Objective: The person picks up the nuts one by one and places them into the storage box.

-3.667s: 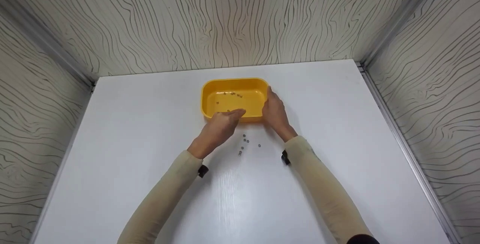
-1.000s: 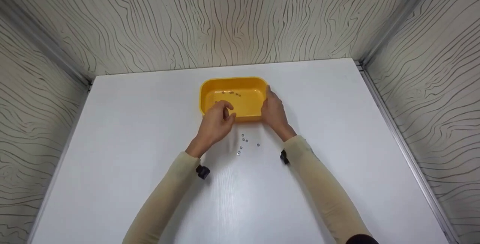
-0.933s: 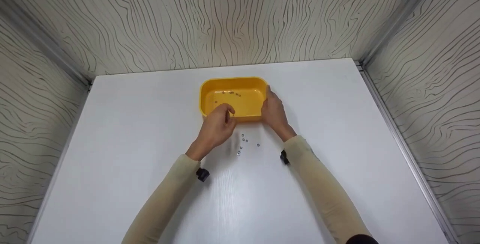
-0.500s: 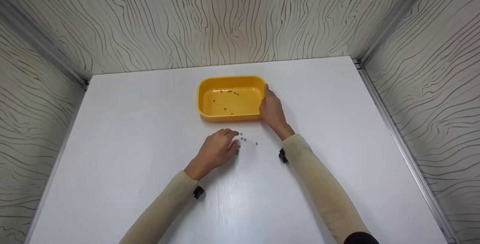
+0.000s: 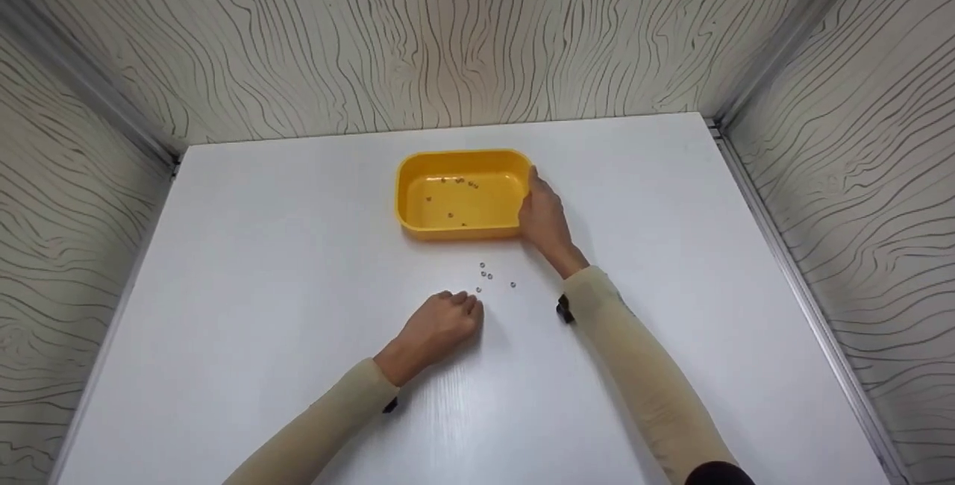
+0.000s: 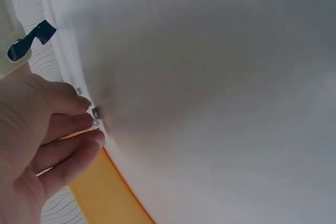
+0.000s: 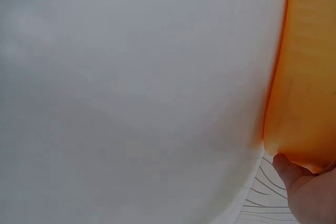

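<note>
A yellow plastic box (image 5: 462, 233) stands near the back of the white table, with several small metal nuts (image 5: 451, 215) on its floor. My right hand (image 5: 545, 220) grips the box's right end; in the right wrist view its thumb (image 7: 286, 169) lies against the box's corner. More nuts (image 5: 489, 276) lie scattered on the table in front of the box. At the near end of this scatter, my left hand (image 5: 440, 328) is low over the table, palm down. In the left wrist view its thumb and forefinger stand apart, with a nut (image 6: 95, 113) just beyond the fingertips.
The white table (image 5: 283, 246) meets a wood-grain patterned back wall (image 5: 448, 37). Similar panels (image 5: 888, 171) stand at the left and right, with metal rails along the corners. A dark round object (image 5: 718, 474) shows at the bottom right edge.
My left hand has moved from over the box back toward me, down to the nearest nuts, which it now covers. The nuts at the box's near side have come into view. My right hand stays put.
</note>
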A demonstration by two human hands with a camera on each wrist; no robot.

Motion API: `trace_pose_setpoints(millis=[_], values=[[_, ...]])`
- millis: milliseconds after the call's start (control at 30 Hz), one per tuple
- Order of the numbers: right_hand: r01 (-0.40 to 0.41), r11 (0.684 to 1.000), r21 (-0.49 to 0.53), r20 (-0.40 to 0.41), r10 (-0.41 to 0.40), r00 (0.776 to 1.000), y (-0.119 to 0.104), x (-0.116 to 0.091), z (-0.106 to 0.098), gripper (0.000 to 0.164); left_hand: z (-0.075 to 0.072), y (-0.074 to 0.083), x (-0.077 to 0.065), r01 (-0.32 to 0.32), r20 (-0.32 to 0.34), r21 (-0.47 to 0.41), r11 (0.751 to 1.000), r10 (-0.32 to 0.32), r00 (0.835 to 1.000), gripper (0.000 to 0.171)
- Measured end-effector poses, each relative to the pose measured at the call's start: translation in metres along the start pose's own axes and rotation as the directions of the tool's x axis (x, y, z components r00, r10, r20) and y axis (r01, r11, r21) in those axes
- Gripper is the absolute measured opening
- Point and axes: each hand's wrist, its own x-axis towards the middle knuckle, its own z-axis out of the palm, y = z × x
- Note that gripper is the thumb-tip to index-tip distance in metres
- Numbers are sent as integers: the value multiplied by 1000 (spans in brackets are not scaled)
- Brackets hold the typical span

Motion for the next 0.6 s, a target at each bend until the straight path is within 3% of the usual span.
trace_pose_setpoints(millis=[267, 600], values=[[1, 1000, 24, 6, -1, 1000, 1, -2, 1, 59, 4, 2, 2, -29, 36, 57, 998, 27, 999, 18], [0, 999, -32, -6, 0, 1000, -1, -1, 0, 60, 4, 2, 4, -101, 1, 106, 989, 101, 995, 8]])
